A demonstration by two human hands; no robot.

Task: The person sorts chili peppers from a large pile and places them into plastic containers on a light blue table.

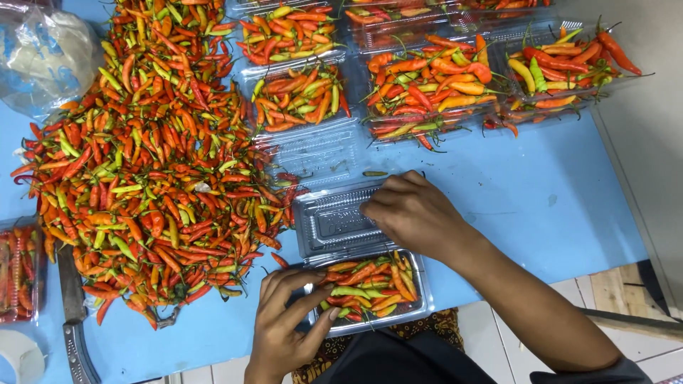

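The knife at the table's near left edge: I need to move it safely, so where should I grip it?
Grip the knife by its dark ridged handle, coming from the near table edge. The handle points toward you; the blade runs away toward the chili pile, so that approach avoids the edge.

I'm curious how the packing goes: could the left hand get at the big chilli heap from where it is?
Probably yes. The left hand rests on the near edge of the filled clear tray, and the chilli heap lies just to its left on the blue table, with nothing between them.
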